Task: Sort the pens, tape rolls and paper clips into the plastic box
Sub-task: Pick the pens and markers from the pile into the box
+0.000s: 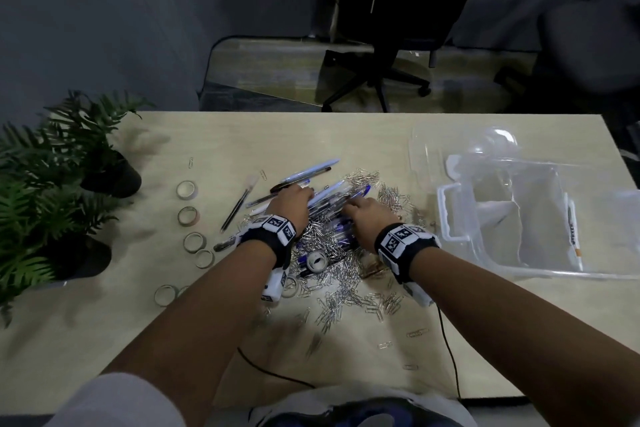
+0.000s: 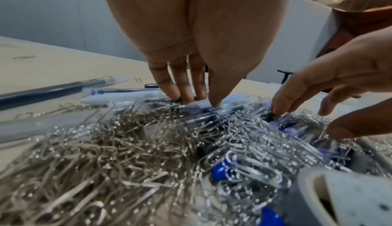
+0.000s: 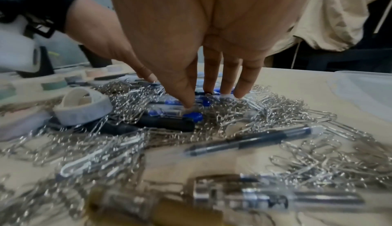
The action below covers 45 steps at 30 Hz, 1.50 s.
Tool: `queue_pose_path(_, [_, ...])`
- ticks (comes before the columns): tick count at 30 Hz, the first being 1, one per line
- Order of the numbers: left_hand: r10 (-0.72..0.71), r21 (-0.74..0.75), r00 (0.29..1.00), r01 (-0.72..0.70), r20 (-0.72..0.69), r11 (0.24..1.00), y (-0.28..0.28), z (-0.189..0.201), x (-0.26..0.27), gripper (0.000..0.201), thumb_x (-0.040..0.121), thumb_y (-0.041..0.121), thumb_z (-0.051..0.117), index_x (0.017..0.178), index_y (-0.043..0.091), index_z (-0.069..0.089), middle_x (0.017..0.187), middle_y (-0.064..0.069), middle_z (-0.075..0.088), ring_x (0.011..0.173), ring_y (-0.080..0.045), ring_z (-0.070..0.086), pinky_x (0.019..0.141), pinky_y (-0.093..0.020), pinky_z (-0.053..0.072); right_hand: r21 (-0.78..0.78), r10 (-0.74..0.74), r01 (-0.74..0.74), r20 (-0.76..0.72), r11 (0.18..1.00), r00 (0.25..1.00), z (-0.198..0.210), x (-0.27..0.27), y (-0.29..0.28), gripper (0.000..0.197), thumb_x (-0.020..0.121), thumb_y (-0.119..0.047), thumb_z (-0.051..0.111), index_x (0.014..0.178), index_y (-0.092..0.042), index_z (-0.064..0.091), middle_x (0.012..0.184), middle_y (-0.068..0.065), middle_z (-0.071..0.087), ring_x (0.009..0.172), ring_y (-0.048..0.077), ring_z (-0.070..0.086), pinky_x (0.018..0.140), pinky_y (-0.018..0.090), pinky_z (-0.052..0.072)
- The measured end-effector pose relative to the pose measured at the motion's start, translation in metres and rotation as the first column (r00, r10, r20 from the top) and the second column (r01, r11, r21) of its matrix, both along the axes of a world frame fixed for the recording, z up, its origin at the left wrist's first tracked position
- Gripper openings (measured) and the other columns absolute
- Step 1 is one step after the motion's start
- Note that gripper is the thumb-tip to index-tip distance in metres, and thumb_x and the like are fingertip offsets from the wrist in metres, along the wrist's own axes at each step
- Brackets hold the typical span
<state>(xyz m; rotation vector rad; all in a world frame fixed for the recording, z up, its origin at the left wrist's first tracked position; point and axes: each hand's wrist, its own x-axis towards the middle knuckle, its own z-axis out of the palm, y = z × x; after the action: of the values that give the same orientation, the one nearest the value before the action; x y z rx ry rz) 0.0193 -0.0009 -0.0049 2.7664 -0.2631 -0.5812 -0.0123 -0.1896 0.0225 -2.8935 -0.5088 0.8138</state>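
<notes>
Both hands — left hand [image 1: 292, 202] and right hand [image 1: 369, 211], fingers extended, tips pressing, gripping nothing — rest on pens [image 1: 332, 199] mid-table, left of plastic box [image 1: 512, 218]: light, stiff, slippery barrels tangled in paper clips [image 1: 346, 291] — best pinched mid-barrel.

I see an office: a swivel chair [image 1: 377, 55] on a floor mat [image 1: 270, 73], potted ferns [image 1: 69, 163] on the pale counter [image 1: 346, 135].
</notes>
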Motion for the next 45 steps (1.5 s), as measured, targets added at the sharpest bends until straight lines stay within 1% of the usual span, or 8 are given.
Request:
queue_pose_path(6, [-0.017,0.085,0.999,0.020,-0.028,0.996,0.001,-0.008,-0.002,0.029,0.089,0.002,0.056,0.115,0.014,0.060,0.117,-0.010,0.055,0.105,-0.031,0.056,0.083,-0.041,0.050,-0.092,0.080,-0.083,-0.037,0.992,0.996,-0.003,0.002,-0.004,0.078,0.083,-0.022,0.074,0.149,-0.020,0.033,0.149,0.007,0.035,0.133,0.031,0.038,0.109,0.050,0.038])
queue_pose_path(14, [0.017,0.129,1.000,-0.016,-0.008,0.992,0.009,-0.007,-0.006,0.017,0.089,0.011,0.061,0.106,0.013,0.062,0.107,-0.009,0.061,0.096,-0.029,0.060,0.078,-0.040,0.053,-0.095,0.049,-0.053,-0.038,0.994,0.998,-0.004,0.006,-0.005,0.061,0.083,-0.029,0.070,0.136,-0.014,0.043,0.139,0.006,0.044,0.128,0.028,0.042,0.106,0.052,0.038])
queue_pose_path(20, [0.055,0.097,0.998,-0.055,0.002,0.994,0.018,-0.007,-0.014,0.013,0.090,0.013,0.061,0.104,0.013,0.059,0.101,-0.010,0.065,0.088,-0.029,0.061,0.068,-0.036,0.049,-0.072,0.061,-0.065,-0.062,0.995,0.996,-0.003,0.004,-0.008,0.048,0.088,-0.030,0.067,0.131,-0.025,0.050,0.131,0.006,0.051,0.124,0.029,0.047,0.103,0.053,0.040])
queue_pose_path(23, [0.073,0.065,0.997,-0.073,0.002,0.995,0.020,-0.003,-0.016,0.019,0.089,0.011,0.061,0.108,0.012,0.058,0.100,-0.012,0.065,0.086,-0.032,0.062,0.067,-0.036,0.049,-0.015,0.058,-0.058,-0.031,0.998,0.998,-0.004,0.000,-0.011,0.034,0.094,-0.032,0.058,0.127,-0.026,0.056,0.124,0.005,0.054,0.118,0.028,0.051,0.099,0.050,0.043])
queue_pose_path(28, [0.147,0.042,0.989,-0.148,0.022,0.988,0.021,0.003,-0.018,0.016,0.088,0.016,0.058,0.102,0.011,0.052,0.089,-0.010,0.062,0.072,-0.029,0.058,0.059,-0.033,0.045,0.065,0.030,-0.028,-0.032,0.997,0.999,-0.001,0.000,-0.010,0.025,0.090,-0.010,0.061,0.114,-0.008,0.065,0.115,0.009,0.058,0.101,0.029,0.061,0.087,0.038,0.053])
queue_pose_path(36, [0.279,0.041,0.960,-0.280,0.012,0.959,0.034,0.006,-0.007,0.008,0.090,0.014,0.050,0.092,0.008,0.054,0.090,-0.011,0.058,0.071,-0.026,0.052,0.058,-0.030,0.038,0.069,-0.082,0.083,-0.023,0.994,0.996,0.005,0.008,-0.011,0.022,0.078,-0.010,0.068,0.092,-0.012,0.050,0.098,0.007,0.055,0.086,0.025,0.059,0.074,0.033,0.052])
queue_pose_path(39, [0.280,0.048,0.960,-0.281,0.027,0.959,0.042,0.004,-0.007,0.008,0.091,0.021,0.050,0.090,0.013,0.049,0.092,-0.008,0.053,0.074,-0.026,0.051,0.060,-0.030,0.039,0.078,-0.108,0.110,-0.028,0.991,0.994,0.005,0.011,-0.010,0.019,0.083,-0.009,0.064,0.094,-0.012,0.049,0.095,0.006,0.054,0.080,0.022,0.053,0.071,0.032,0.050])
queue_pose_path(45, [0.243,0.120,0.966,-0.253,0.089,0.960,0.049,0.000,-0.009,0.021,0.095,0.036,0.046,0.103,0.018,0.053,0.072,0.003,0.048,0.068,-0.025,0.053,0.057,-0.028,0.042,0.115,-0.197,0.193,0.030,0.975,0.980,-0.006,0.016,-0.010,0.019,0.088,-0.018,0.056,0.105,-0.013,0.050,0.099,0.006,0.056,0.084,0.023,0.055,0.077,0.036,0.053])
